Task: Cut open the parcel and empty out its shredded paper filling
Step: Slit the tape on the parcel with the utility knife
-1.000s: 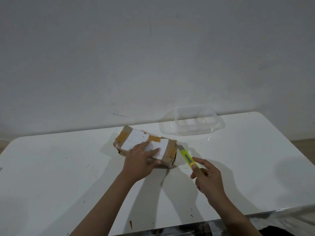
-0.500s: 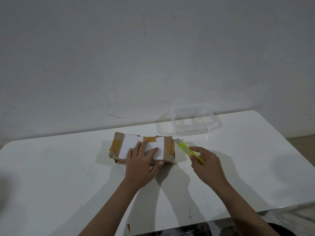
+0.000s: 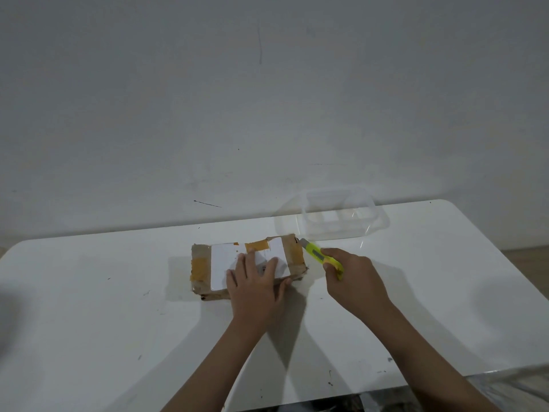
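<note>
Head view: parcel (image 3: 246, 264) mid-table, left hand (image 3: 257, 288) flat on it, fingers spread. Right hand (image 3: 353, 279) clamped on yellow cutter (image 3: 322, 257), tip at the right top edge; blade probably out. Best slice tape shallow, stroke away from left fingers.

One head-worn view looks forward and down, close over the table (image 3: 89, 292).

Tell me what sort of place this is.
Probably a plain room indoors, home or small workroom; I cannot tell which. A white table stands against a bare wall. On it lie a taped cardboard parcel and a clear plastic container.
</note>
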### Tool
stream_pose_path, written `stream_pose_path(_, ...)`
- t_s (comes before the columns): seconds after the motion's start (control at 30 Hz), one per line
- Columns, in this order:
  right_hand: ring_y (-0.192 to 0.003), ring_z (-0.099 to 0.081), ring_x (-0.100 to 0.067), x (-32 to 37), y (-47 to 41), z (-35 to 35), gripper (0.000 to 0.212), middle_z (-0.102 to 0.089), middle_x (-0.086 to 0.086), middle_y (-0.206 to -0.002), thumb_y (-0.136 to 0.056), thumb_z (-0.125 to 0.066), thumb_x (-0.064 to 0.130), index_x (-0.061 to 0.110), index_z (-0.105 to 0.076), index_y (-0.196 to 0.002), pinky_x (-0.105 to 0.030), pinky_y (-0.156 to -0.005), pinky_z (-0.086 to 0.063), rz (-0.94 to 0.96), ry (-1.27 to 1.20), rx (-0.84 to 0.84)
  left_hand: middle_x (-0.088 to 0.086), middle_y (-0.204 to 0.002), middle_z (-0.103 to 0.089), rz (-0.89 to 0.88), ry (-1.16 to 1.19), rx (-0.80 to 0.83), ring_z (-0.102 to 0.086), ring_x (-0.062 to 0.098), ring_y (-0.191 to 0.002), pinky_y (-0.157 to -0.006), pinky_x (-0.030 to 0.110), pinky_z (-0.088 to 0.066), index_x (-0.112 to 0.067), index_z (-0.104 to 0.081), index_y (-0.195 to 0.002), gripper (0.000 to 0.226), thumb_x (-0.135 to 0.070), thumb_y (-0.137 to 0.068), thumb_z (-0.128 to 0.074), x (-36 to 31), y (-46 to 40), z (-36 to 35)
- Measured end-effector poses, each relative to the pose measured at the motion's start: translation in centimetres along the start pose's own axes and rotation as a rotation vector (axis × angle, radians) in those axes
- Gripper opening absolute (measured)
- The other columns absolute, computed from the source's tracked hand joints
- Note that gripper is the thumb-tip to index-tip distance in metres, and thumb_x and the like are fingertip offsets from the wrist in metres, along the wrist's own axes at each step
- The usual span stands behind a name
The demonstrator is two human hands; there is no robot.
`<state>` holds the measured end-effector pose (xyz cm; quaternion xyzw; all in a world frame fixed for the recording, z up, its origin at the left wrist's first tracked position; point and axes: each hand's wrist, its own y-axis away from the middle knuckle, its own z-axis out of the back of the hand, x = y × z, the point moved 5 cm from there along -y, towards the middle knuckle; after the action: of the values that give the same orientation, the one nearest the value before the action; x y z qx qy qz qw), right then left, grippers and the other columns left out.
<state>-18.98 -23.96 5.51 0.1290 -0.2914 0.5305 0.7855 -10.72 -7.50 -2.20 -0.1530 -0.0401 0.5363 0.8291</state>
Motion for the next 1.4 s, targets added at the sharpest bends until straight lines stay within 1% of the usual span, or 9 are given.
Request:
stream_pose_path(0.2,-0.084,-0.062,-0.025,0.7,-1.1,-0.7,0.032,-0.069,-0.005,-0.094,-0.093,-0.045,0.022,0.024,-0.057,-0.123,-0.025,-0.062,-0.038,0.008,0.15,0.085,0.02,-0.129,-0.055,-0.001,-0.012,-0.032,-0.05,0.043,-0.12,-0.089,0.058,-0.043,-0.029,-0.061,-0.112,0.048,-0.06,-0.085,-0.036,-0.1,0.0,-0.1)
stream_pose_path(0.37,-0.081,-0.058,-0.024,2.3,-1.8,-1.0,0.03,-0.064,-0.006,-0.095,-0.091,-0.045,0.014,0.021,-0.056,-0.118,-0.027,-0.062,-0.037,-0.004,0.291,0.157,0.021,-0.124,-0.059,0.007,-0.034,-0.038,-0.054,0.043,-0.114,-0.086,0.056,-0.046,-0.029,-0.063,-0.107,0.049,-0.061,-0.085,-0.032,-0.3,-0.4,0.2)
stream_pose_path(0.53,-0.063,-0.046,-0.02,4.0,-3.1,-0.8,0.013,-0.045,0.0,-0.072,-0.081,-0.049,0.002,0.015,-0.051,-0.083,-0.023,-0.049,-0.031,0.002,0.378,0.219,0.021,-0.122,-0.059,0.016,-0.049,-0.039,-0.055,0.042,-0.113,-0.086,0.054,-0.046,-0.029,-0.063,-0.106,0.047,-0.061,-0.083,-0.037,-0.5,-0.5,0.0)
stream_pose_path(0.63,-0.061,-0.045,-0.02,4.4,-3.6,-1.1,0.019,-0.038,0.002,-0.063,-0.077,-0.049,-0.003,0.015,-0.043,-0.072,-0.022,-0.044,-0.025,0.012,0.373,0.247,0.021,-0.123,-0.059,0.024,-0.049,-0.04,-0.054,0.043,-0.113,-0.086,0.054,-0.046,-0.03,-0.063,-0.106,0.047,-0.061,-0.083,-0.037,-0.5,-0.5,-0.1)
stream_pose_path(0.77,-0.066,-0.049,-0.022,4.1,-3.5,-1.0,0.014,-0.045,0.001,-0.069,-0.077,-0.05,0.0,0.012,-0.052,-0.081,-0.022,-0.046,-0.027,0.024,0.355,0.234,0.021,-0.123,-0.059,0.039,-0.051,-0.043,-0.055,0.043,-0.113,-0.086,0.055,-0.046,-0.03,-0.064,-0.105,0.048,-0.062,-0.082,-0.037,-0.6,-0.4,-0.1)
stream_pose_path(0.9,-0.068,-0.051,-0.022,3.5,-3.3,-0.4,0.022,-0.054,-0.003,-0.083,-0.079,-0.051,0.003,0.013,-0.06,-0.096,-0.024,-0.05,-0.033,0.004,0.335,0.211,0.021,-0.12,-0.06,0.032,-0.031,-0.069,-0.056,0.043,-0.11,-0.083,0.054,-0.046,-0.028,-0.064,-0.101,0.047,-0.061,-0.081,-0.038,-0.6,-0.5,0.2)
stream_pose_path(1.1,-0.068,-0.051,-0.023,3.9,-4.0,-1.5,0.021,-0.055,-0.006,-0.082,-0.074,-0.052,-0.001,0.008,-0.059,-0.092,-0.024,-0.049,-0.032,0.003,0.33,0.25,0.023,-0.119,-0.06,0.024,-0.026,-0.064,-0.056,0.043,-0.11,-0.082,0.054,-0.047,-0.028,-0.064,-0.101,0.047,-0.061,-0.083,-0.036,-0.6,-0.5,0.2)
stream_pose_path(1.23,-0.075,-0.056,-0.025,3.3,-3.4,-1.1,0.026,-0.061,-0.008,-0.096,-0.078,-0.053,0.004,0.01,-0.061,-0.102,-0.026,-0.057,-0.039,-0.007,0.316,0.248,0.022,-0.119,-0.06,0.026,-0.026,-0.051,-0.056,0.044,-0.11,-0.081,0.055,-0.047,-0.028,-0.064,-0.099,0.047,-0.061,-0.081,-0.037,-0.6,-0.5,0.3)
stream_pose_path(1.4,-0.082,-0.061,-0.026,2.8,-3.2,-1.0,0.027,-0.063,-0.009,-0.099,-0.079,-0.054,0.007,0.01,-0.062,-0.104,-0.029,-0.063,-0.045,-0.017,0.29,0.23,0.021,-0.119,-0.06,0.022,-0.032,-0.037,-0.056,0.043,-0.11,-0.081,0.054,-0.046,-0.028,-0.064,-0.099,0.048,-0.062,-0.081,-0.036,-0.6,-0.6,0.4)
